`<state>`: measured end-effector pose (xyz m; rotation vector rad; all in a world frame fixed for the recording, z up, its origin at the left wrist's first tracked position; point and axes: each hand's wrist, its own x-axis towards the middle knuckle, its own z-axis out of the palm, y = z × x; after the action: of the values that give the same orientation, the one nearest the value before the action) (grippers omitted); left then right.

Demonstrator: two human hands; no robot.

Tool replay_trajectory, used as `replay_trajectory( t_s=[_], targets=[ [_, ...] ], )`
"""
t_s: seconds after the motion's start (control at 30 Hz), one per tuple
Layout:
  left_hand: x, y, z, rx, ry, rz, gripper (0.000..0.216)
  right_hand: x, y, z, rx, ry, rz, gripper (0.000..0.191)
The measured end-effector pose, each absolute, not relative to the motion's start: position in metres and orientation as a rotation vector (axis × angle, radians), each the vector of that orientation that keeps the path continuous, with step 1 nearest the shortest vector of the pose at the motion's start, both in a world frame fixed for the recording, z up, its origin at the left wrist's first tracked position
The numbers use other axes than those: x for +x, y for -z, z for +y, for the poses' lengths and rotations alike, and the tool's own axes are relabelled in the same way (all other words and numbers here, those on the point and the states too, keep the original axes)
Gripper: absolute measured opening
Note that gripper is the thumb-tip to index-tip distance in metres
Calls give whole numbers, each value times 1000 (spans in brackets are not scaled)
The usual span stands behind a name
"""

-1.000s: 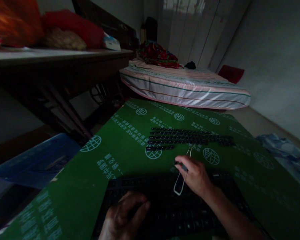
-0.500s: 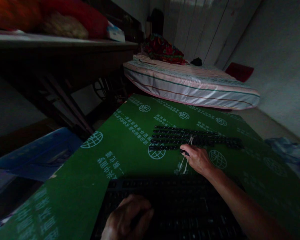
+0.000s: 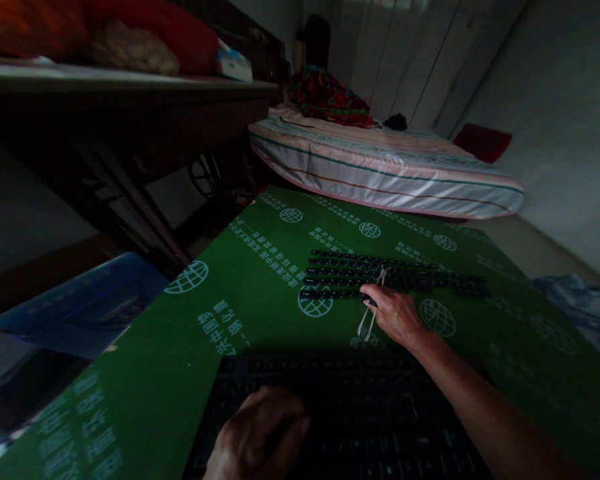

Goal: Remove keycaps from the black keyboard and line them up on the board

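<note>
A wire keycap puller (image 3: 369, 303) with a dark middle piece is pinched in my right hand (image 3: 394, 313). Its thin wire loops stick out above and below my fingers. Right beyond that hand lie several rows of loose black keycaps (image 3: 333, 282), and the far wire end overlaps them. My left hand (image 3: 260, 430) rests low on the left part of a black keyboard (image 3: 350, 400), fingers curled inward and thumb pointing right. Whatever lies under those fingers is too dark to make out. The keyboard's near edge falls outside the view.
The green printed tabletop (image 3: 260, 267) carries the keyboard and keycap rows. Beyond it stands a bed (image 3: 380, 173) with a striped cover. A dark side table (image 3: 130, 87) with bags is at the left, above a blue container (image 3: 90, 300). Pale crumpled plastic (image 3: 580, 307) lies at the right.
The view has shifted slightly. My right hand keeps its pinch on the keycap puller, whose near wire end has swung a little. My left hand stays on the keyboard.
</note>
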<state>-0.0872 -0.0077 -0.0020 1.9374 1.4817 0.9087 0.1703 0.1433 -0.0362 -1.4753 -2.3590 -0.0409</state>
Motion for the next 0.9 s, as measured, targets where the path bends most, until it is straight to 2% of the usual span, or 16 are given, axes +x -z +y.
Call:
replay_trajectory(
  t_s=[0.47, 0.9],
  targets=[
    [-88, 1, -9, 1998, -832, 1471, 14, 169, 40, 142, -1428, 85, -2234, 18],
    [-89, 1, -10, 2023, -872, 1482, 11, 168, 40, 145, -1411, 93, -2244, 21]
  ],
)
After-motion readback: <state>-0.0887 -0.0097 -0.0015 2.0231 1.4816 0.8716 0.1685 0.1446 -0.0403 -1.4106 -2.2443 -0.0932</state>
